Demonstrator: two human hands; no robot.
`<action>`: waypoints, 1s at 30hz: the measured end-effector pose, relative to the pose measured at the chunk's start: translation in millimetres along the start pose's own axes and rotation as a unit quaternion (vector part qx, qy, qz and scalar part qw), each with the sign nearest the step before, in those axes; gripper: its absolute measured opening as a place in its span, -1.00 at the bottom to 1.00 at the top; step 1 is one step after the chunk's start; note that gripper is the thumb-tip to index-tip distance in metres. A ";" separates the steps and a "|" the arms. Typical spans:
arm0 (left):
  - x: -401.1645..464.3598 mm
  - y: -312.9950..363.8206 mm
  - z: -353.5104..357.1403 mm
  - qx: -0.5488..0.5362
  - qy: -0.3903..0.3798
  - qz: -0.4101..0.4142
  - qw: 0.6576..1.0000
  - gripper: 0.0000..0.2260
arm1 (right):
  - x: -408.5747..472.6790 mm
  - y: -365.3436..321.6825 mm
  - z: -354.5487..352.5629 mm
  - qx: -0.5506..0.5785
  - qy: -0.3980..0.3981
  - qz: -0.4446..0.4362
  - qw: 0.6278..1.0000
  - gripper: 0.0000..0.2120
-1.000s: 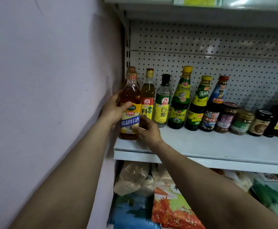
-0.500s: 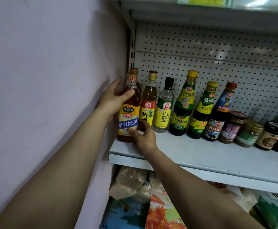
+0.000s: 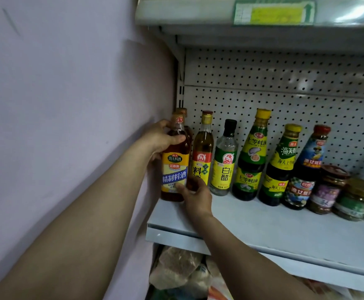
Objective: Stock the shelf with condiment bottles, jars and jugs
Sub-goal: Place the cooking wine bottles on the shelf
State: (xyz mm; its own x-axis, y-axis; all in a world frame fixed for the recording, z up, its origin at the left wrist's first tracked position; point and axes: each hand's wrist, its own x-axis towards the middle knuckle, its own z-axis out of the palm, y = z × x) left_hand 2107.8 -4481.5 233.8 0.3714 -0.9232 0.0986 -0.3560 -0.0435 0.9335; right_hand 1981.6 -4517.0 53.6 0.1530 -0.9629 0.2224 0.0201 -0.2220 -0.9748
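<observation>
Through the head view, we are gripping the amber cooking wine bottle (image 3: 174,163) at the shelf's (image 3: 284,226) left end, our left hand (image 3: 162,140) wrapping its shoulder, our right hand's (image 3: 196,197) thumb and fingers curling round its base, beside the yellow-capped bottle (image 3: 202,152).

Lilac wall (image 3: 57,105); bagged goods (image 3: 176,269) below.

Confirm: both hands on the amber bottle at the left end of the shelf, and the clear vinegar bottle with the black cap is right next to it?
Not quite. Both hands, left and right, are on the amber bottle at the shelf's left end, but its neighbour is the yellow-capped bottle. The vinegar bottle stands one place further right, as the head view shows.
</observation>
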 end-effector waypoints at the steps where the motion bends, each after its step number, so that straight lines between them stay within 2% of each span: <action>1: 2.1 1.0 -0.2 -0.007 -0.008 -0.004 1.000 -0.52 | 2.4 1.8 1.1 -0.003 0.006 0.003 1.000 -0.64; 5: 8.8 2.5 -2.3 -0.018 -0.026 -0.010 0.999 -0.53 | 6.2 5.6 2.1 -0.016 0.019 0.000 1.000 -0.68; 13: 17.7 -3.9 -5.7 -0.022 -0.043 -0.009 0.999 -0.56 | 7.1 3.5 3.7 -0.051 0.036 -0.004 0.998 -0.63; 25: 27.6 -3.8 -1.0 -0.028 -0.043 -0.010 0.999 -0.57 | 13.1 1.8 10.1 -0.100 0.084 0.027 0.991 -0.69; 30: 31.7 -3.3 1.1 -0.040 -0.049 -0.011 0.998 -0.55 | 18.8 0.9 10.4 -0.127 0.095 0.048 0.986 -0.65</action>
State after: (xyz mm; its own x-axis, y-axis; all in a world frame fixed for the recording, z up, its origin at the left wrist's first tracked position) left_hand 2119.9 -4511.1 233.4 0.2904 -0.9557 0.0477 -0.2776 -0.0364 0.9600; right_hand 1994.7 -4533.7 56.8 -0.0452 -0.9873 0.1522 -0.2370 -0.1374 -0.9617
